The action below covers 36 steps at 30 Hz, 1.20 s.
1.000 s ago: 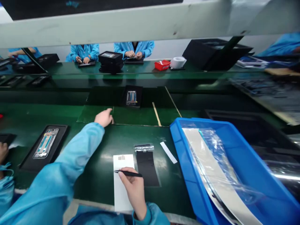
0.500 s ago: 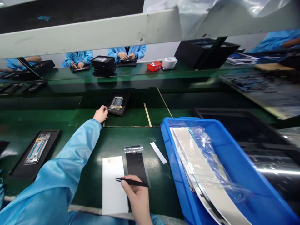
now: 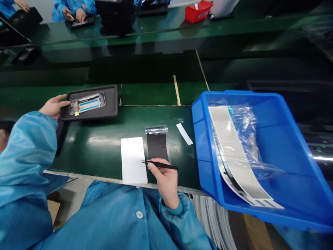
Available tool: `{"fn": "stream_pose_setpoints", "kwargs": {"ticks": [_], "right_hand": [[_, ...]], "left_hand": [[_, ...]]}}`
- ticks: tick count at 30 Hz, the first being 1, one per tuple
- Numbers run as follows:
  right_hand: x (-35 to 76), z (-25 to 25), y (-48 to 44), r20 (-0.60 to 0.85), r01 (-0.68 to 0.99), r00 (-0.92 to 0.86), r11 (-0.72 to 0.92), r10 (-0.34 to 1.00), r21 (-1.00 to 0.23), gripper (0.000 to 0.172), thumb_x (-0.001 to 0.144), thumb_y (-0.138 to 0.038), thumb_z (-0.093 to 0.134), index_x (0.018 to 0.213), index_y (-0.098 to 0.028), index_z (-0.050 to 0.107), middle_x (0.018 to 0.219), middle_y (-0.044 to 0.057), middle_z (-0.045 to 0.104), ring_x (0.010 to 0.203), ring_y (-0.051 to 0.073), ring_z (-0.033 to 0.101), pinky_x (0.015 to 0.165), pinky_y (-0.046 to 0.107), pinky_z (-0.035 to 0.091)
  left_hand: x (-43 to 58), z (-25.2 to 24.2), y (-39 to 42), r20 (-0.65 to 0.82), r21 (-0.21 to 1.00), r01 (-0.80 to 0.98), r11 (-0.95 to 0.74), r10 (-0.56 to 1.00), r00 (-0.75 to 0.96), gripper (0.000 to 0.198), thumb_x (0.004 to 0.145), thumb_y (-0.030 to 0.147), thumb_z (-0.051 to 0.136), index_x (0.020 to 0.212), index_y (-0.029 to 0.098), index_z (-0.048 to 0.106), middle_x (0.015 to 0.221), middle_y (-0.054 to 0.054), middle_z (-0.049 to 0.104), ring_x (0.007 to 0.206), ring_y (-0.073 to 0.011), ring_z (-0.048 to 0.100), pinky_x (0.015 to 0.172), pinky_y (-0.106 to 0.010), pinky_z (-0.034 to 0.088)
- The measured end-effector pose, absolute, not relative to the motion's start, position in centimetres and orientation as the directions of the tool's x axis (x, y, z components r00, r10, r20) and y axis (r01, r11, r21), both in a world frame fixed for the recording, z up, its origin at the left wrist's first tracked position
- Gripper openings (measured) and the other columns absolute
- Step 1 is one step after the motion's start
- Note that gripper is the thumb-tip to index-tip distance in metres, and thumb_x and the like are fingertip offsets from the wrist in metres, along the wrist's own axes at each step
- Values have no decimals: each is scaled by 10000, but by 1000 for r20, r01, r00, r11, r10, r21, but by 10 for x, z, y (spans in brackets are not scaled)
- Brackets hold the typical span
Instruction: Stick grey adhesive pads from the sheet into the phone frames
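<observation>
My left hand (image 3: pixel 54 106) grips the left end of a black tray (image 3: pixel 110 100), raised above the green bench. In the tray lies a phone frame (image 3: pixel 90 104) with blue strips and a small yellow tab. Black tweezers (image 3: pixel 162 165) rest in the closed fingers of my right hand (image 3: pixel 166 178), their tips pointing left over a white card (image 3: pixel 133 159). Just beyond that hand a black sheet with a clear film edge (image 3: pixel 156 144) lies flat. A white paper strip (image 3: pixel 184 134) is farther right.
A blue bin (image 3: pixel 273 139) at the right holds long pale strips (image 3: pixel 231 139) and clear plastic wrap (image 3: pixel 246 132). Across the line stand a red box (image 3: pixel 198 12) and stacked black trays (image 3: pixel 116 15). Co-workers' hands (image 3: pixel 75 14) are at the far bench; another hand shows at the left edge.
My left hand has brought the black tray with the phone frame leftward and nearer, turning it sideways. My right hand still holds the tweezers. The view has tipped downward.
</observation>
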State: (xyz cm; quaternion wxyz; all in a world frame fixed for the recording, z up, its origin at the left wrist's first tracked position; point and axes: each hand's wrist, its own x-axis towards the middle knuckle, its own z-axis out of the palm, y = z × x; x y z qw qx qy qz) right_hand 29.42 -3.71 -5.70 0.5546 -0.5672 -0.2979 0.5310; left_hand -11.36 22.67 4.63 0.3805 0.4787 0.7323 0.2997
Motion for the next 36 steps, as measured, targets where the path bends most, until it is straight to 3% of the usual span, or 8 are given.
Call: {"fn": "stream_pose_setpoints", "kwargs": {"ticks": [4,6,8,12,18,23,29,36], "right_hand": [[296,-64,-29,-264,-226,302,-201,916,-953,231,748,-323,846,918,-205,743,887,58,796,781,206,747,744,345,600],[295,-66,-24,-251,-187,326,-199,911,-962,249,742,-326,851,930,-202,745,894,62,796,776,209,745,738,353,602],[292,-68,-21,-238,-147,343,-199,909,-969,259,739,-326,853,940,-201,747,899,64,794,775,209,743,731,352,601],[287,-68,-18,-232,-98,341,-211,911,-973,272,736,-321,858,951,-200,746,899,64,788,770,207,742,716,345,605],[285,-67,-15,-229,-76,372,-216,899,-973,281,732,-313,860,958,-195,741,902,68,789,788,211,752,752,362,614],[285,-64,-3,-206,-55,393,-201,896,-978,280,724,-304,868,953,-203,745,866,54,794,750,196,754,738,342,612],[278,-55,31,-102,77,320,-133,942,-988,254,731,-351,852,914,-206,752,897,58,793,791,219,759,740,368,624],[274,-71,51,-53,47,244,-66,968,-997,196,751,-310,837,908,-227,752,904,38,790,858,221,761,826,375,627]], "left_hand": [[-107,48,212,-482,752,564,342,869,116,676,768,490,809,1336,197,586,992,-43,750,860,-183,682,798,-403,591],[-83,39,210,-578,687,661,302,778,246,621,680,415,868,1239,220,680,1048,-51,756,908,-221,706,795,-349,596],[-55,27,210,-624,660,726,191,677,389,518,720,319,818,1221,249,705,1124,-30,747,1009,-230,701,859,-310,574],[-18,11,211,-549,651,754,-90,630,549,489,835,213,643,1317,297,649,1294,19,686,1169,-199,637,1024,-287,479],[-25,14,198,-199,593,732,-335,820,537,480,906,209,521,1382,239,575,1351,-63,600,1108,-182,623,978,-305,489],[-11,22,148,72,505,801,-322,940,333,304,926,190,487,1161,176,680,1066,-55,696,945,-188,630,903,-338,503],[60,-2,98,-9,402,777,-484,847,531,246,921,269,603,1137,182,681,1117,-61,721,1012,-256,590,911,-405,458],[96,-26,102,-173,337,821,-461,827,535,233,878,319,695,1075,194,687,1055,-71,719,1080,-297,556,907,-444,382]]}}
